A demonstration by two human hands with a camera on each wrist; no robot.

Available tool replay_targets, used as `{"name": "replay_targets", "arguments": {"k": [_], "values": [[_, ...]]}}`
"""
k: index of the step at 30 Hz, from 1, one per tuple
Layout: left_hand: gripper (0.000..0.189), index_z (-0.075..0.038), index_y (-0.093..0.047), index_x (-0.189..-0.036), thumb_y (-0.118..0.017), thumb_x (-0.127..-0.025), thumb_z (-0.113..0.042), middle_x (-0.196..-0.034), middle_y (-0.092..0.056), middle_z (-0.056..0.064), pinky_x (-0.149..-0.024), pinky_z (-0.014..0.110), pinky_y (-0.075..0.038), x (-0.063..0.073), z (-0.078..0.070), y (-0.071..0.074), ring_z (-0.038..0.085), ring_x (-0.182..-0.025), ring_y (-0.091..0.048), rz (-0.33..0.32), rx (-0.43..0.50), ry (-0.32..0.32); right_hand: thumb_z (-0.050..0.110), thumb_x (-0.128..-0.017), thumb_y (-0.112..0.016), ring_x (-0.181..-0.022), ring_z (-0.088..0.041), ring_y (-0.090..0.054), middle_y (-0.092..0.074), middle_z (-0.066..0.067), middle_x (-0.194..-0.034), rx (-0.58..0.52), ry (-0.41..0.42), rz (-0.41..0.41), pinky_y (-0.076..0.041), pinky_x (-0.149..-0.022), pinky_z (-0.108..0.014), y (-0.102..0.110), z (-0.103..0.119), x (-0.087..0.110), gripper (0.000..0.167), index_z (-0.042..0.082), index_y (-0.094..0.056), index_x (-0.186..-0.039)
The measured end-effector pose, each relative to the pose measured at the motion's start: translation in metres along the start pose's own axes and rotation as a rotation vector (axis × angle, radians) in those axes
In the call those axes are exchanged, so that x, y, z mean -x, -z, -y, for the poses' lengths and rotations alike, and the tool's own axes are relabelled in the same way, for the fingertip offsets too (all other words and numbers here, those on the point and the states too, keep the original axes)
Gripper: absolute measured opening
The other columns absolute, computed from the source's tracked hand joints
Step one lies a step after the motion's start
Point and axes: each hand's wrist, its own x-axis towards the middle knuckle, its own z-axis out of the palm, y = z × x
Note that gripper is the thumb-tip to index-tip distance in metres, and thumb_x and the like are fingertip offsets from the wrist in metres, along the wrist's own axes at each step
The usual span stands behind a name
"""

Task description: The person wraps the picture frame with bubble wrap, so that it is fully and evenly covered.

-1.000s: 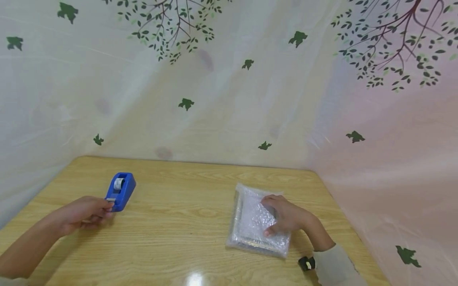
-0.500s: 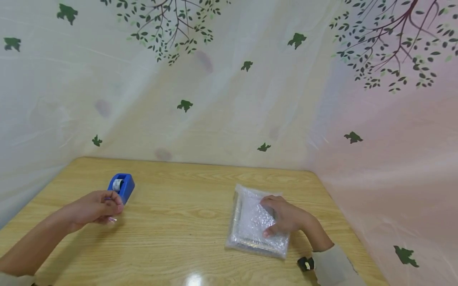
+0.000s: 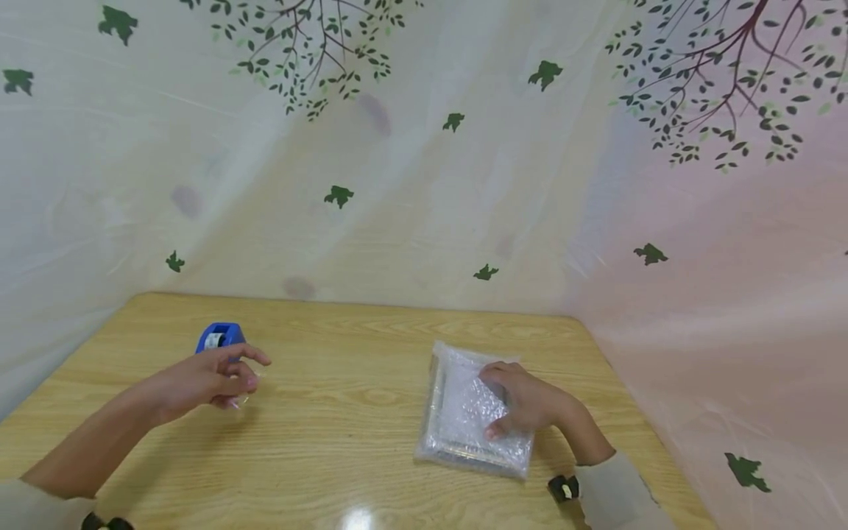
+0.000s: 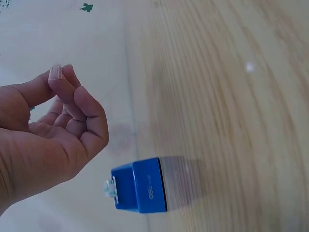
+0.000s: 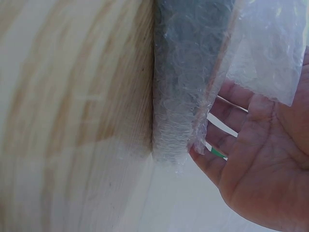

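Observation:
Between thumb and fingertips, my left hand (image 3: 199, 386) pinches a short piece of clear tape (image 4: 56, 72). Just behind that hand a blue tape dispenser (image 3: 221, 336) with a white-cored roll stands on the table, partly covered by the hand in the head view. On the right lies a flat, framed rectangular item wrapped in bubble wrap (image 3: 457, 412). My right hand (image 3: 530, 401) rests across its right side, fingers and thumb spread on the wrap. In the right wrist view a loose flap of the bubble wrap (image 5: 268, 53) stands up beside the fingers.
The wooden table (image 3: 331, 412) reaches back to a pale fabric backdrop (image 3: 411, 221) printed with leaves and branches. Light glares off the table's front. A dark band (image 3: 563, 488) sits at the right wrist.
My left hand has pulled tape off the dispenser and moved right, away from its cutting edge, with the piece in its fingers. The right hand stays on the wrapped item.

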Motion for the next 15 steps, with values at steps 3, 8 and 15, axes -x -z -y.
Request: {"name": "replay_targets", "arguments": {"k": [3, 8, 15], "values": [[0.044, 0.004, -0.042, -0.140, -0.057, -0.106, -0.020, -0.100, -0.063, 0.007, -0.072, 0.030, -0.052, -0.007, -0.004, -0.006, 0.016, -0.082, -0.058, -0.010, -0.008, 0.000, 0.057, -0.074, -0.086, -0.141, -0.047, -0.037, -0.043, -0.026, -0.154, 0.000, 0.007, -0.002, -0.033, -0.114, -0.063, 0.001, 0.000, 0.000, 0.109, -0.008, -0.040, -0.150], [0.042, 0.002, -0.047, -0.137, -0.055, -0.107, -0.026, -0.096, -0.061, 0.010, -0.069, 0.031, -0.049, -0.024, -0.007, -0.018, 0.015, -0.073, -0.054, -0.055, -0.023, -0.009, 0.055, -0.074, -0.086, -0.140, -0.047, -0.038, -0.044, -0.026, -0.153, -0.004, 0.017, -0.002, -0.033, -0.113, -0.062, 0.001, 0.000, 0.000, 0.108, -0.008, -0.041, -0.149], [0.034, -0.004, -0.057, -0.130, -0.056, -0.107, -0.029, -0.090, -0.065, 0.016, -0.073, 0.042, -0.059, -0.046, -0.020, -0.043, 0.025, -0.070, -0.063, -0.213, -0.073, -0.034, 0.056, -0.074, -0.087, -0.140, -0.046, -0.039, -0.044, -0.025, -0.152, 0.002, 0.015, -0.004, -0.034, -0.113, -0.062, 0.000, 0.000, 0.000, 0.108, -0.007, -0.042, -0.149]]}}
